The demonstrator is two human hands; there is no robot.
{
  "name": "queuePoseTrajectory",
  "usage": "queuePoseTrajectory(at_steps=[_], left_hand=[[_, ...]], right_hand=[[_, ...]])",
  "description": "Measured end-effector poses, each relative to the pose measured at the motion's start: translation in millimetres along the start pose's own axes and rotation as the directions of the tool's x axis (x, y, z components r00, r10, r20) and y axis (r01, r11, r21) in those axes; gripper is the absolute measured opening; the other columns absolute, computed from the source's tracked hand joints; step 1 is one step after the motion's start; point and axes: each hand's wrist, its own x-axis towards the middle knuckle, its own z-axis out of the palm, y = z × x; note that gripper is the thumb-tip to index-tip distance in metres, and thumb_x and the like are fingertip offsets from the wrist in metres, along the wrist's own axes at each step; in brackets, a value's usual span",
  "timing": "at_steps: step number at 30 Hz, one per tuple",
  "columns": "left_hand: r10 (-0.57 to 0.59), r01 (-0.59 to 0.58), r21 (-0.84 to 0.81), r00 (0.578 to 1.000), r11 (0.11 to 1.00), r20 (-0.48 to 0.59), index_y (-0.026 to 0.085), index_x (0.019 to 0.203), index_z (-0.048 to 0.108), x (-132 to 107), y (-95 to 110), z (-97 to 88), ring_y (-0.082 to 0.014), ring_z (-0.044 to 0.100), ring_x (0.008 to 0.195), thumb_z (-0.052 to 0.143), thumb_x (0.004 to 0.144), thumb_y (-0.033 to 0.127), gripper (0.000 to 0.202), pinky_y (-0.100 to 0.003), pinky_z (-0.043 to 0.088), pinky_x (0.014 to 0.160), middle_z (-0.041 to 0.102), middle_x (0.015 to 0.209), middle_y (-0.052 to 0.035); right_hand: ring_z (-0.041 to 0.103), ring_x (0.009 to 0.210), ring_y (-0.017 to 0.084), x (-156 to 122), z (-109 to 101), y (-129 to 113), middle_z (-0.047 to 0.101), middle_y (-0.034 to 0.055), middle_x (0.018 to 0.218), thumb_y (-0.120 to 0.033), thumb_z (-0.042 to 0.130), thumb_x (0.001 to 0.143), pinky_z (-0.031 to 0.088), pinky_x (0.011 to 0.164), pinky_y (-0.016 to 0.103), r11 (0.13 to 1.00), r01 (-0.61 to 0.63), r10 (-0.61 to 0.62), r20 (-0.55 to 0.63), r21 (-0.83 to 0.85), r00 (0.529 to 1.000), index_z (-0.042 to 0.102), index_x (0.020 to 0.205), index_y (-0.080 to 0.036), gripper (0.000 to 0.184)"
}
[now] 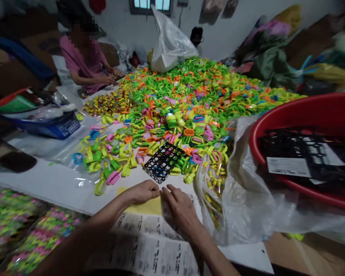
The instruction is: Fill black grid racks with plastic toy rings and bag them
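Observation:
My left hand [143,191] and my right hand [178,206] meet at their fingertips over a sheet of printed labels [149,245] with a yellow backing [145,207]. Both hands have their fingers curled in a pinch at the label sheet's upper edge. What the fingertips grip is too small to see clearly. Just beyond them a black plastic grid tray [163,161] lies tilted against a big heap of small green, yellow, orange and pink plastic pieces [186,99].
A red tub [278,115] holding black grid trays and a clear plastic bag [247,191] sit at the right. A blue basket [54,126] stands at the left. Another person in a pink shirt [83,61] works at the far left. A white bag [169,42] stands behind the heap.

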Motion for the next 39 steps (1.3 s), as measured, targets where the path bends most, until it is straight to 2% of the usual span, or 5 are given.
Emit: queuePoseTrajectory(at_steps=[14,23,28,36,39], left_hand=[[0.000,0.078,0.439,0.984,0.895,-0.176,0.016,0.065,0.059,-10,15,2.7,-0.0174,0.052,0.069,0.046,0.079,0.023,0.020,-0.027,0.035,0.062,0.057,0.067,-0.0028],[0.242,0.179,0.664,0.837,0.726,-0.491,0.013,0.133,0.049,12,51,19.9,-0.0330,0.042,0.129,0.057,0.087,0.033,0.051,-0.047,0.034,0.106,0.048,0.138,-0.0184],[0.148,0.355,0.669,0.806,0.653,-0.573,0.009,0.144,0.037,54,46,31.4,-0.0374,0.032,0.139,0.038,0.087,0.004,0.058,-0.058,0.025,0.111,0.036,0.150,-0.0229],[0.217,-0.195,0.130,0.534,0.972,-0.817,0.016,0.136,0.049,0,35,-8.1,-0.0242,0.052,0.124,0.040,0.092,0.025,0.045,-0.040,0.041,0.106,0.056,0.136,-0.0129],[-0.099,-0.404,-0.486,0.682,0.775,-0.725,0.018,0.123,0.058,-16,37,11.4,-0.0214,0.066,0.092,0.059,0.081,0.048,0.051,-0.033,0.054,0.079,0.068,0.113,-0.0098]], right_hand=[[0.060,0.082,0.020,-18,-42,2,0.068,0.0072,0.094,-0.008,0.043,0.089,0.050,0.069,0.033,0.920,0.236,-0.173,-0.218,0.312,0.961,0.061,0.105,-0.021,0.027],[0.061,0.064,0.016,-54,-120,33,0.065,0.0009,0.070,-0.033,0.074,0.075,0.049,0.059,0.027,0.614,-0.272,0.743,-0.426,0.741,0.517,0.065,0.078,-0.021,0.015],[0.054,0.056,0.013,-32,-76,30,0.059,-0.0007,0.063,-0.045,0.075,0.070,0.045,0.051,0.023,0.421,-0.317,0.769,-0.149,0.850,0.622,0.063,0.071,-0.018,0.030],[0.046,0.049,0.010,7,-58,28,0.050,-0.0048,0.053,-0.048,0.072,0.069,0.038,0.046,0.021,0.214,-0.237,0.782,-0.021,0.948,0.623,0.059,0.070,-0.018,0.033],[0.049,0.055,0.011,13,-55,17,0.054,-0.0036,0.060,-0.043,0.071,0.072,0.041,0.051,0.022,0.227,-0.230,0.757,-0.023,0.946,0.653,0.060,0.075,-0.018,0.027]])
